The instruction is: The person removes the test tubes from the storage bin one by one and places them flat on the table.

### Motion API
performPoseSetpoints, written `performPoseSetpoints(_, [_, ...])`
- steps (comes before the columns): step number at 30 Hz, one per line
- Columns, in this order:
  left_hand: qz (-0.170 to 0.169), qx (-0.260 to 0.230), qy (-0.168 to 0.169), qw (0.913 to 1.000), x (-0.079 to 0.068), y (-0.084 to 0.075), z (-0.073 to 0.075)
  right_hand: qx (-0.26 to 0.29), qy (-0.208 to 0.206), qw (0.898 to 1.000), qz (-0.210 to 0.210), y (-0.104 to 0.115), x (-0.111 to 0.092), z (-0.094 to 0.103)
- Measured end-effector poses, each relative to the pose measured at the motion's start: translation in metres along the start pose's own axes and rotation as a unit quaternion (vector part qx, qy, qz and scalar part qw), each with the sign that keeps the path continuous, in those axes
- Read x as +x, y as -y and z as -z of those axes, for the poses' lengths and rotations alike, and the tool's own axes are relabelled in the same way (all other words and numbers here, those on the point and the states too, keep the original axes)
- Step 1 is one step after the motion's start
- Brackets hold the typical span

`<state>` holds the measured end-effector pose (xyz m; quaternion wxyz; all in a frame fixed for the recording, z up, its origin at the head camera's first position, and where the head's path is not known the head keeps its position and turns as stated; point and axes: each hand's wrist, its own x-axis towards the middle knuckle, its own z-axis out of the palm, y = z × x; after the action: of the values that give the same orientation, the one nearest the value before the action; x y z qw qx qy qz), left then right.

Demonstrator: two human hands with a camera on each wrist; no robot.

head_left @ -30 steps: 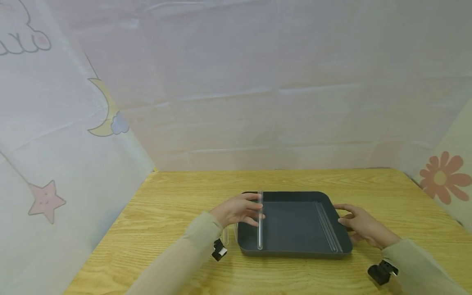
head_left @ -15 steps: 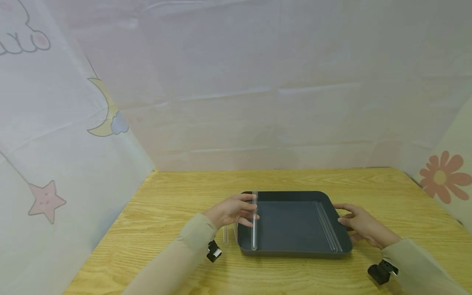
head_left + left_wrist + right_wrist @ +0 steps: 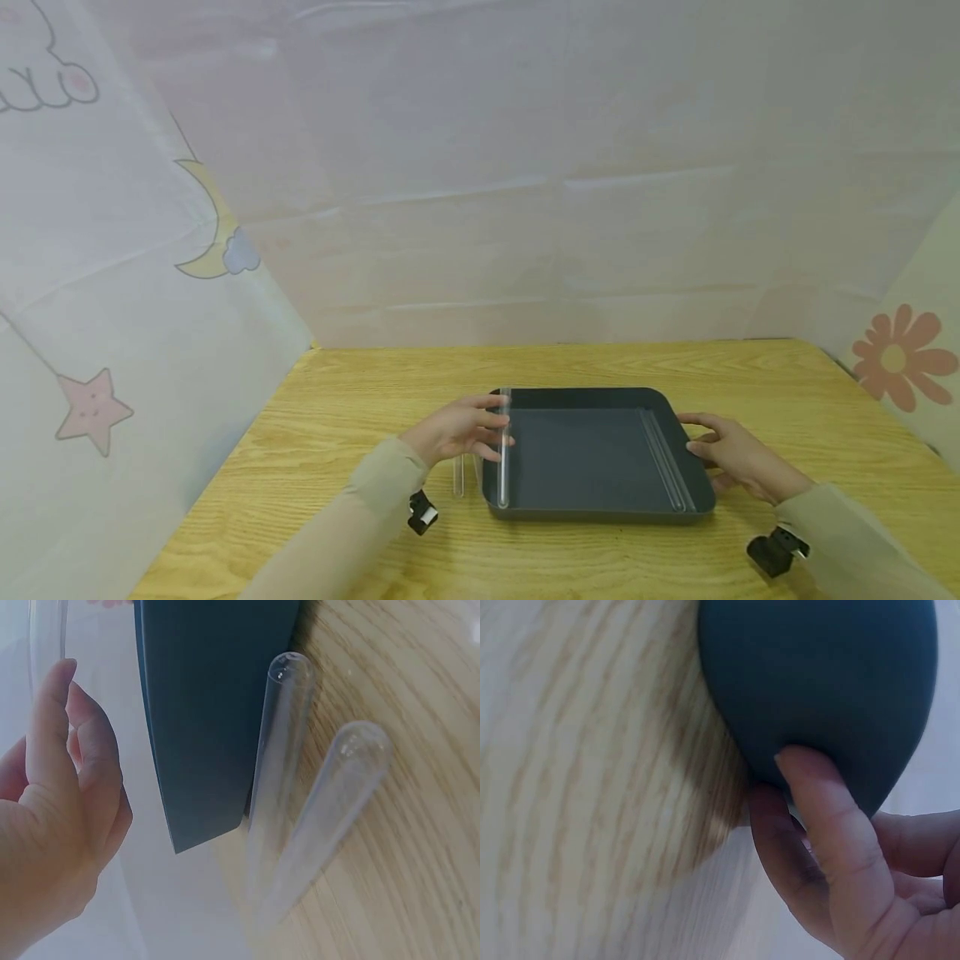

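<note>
My left hand (image 3: 456, 432) holds a clear test tube (image 3: 503, 475) between thumb and fingers, over the left side of a dark grey tray (image 3: 585, 514). The tube's rounded end points toward me, and its upper part shows beside the fingers. My right hand (image 3: 742, 458) rests against the tray's right side. In the right wrist view its fingertips (image 3: 799, 757) touch the outer wall. Inside the tray, more clear tubes (image 3: 666, 467) lie side by side along the right wall. In the left wrist view, two test tubes (image 3: 337, 810) lie on the table beside the tray's outer wall.
The tray stands on a wooden table (image 3: 360, 400). A pale sheet (image 3: 480, 208) with printed pictures hangs behind and at the left. Black wrist cameras (image 3: 776, 552) sit under both sleeves.
My left hand has moved left with the test tube, from inside the tray's left part to near its left wall. The right hand and tray have stayed in place.
</note>
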<state>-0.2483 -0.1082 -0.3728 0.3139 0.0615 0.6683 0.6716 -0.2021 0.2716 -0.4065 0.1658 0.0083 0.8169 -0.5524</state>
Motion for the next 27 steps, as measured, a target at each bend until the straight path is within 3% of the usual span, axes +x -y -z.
performPoseSetpoints(27, [-0.014, -0.005, -0.026, 0.9995, -0.024, 0.013, 0.032, 0.0, 0.002, 1.0, 0.0, -0.001, 0.001, 0.0])
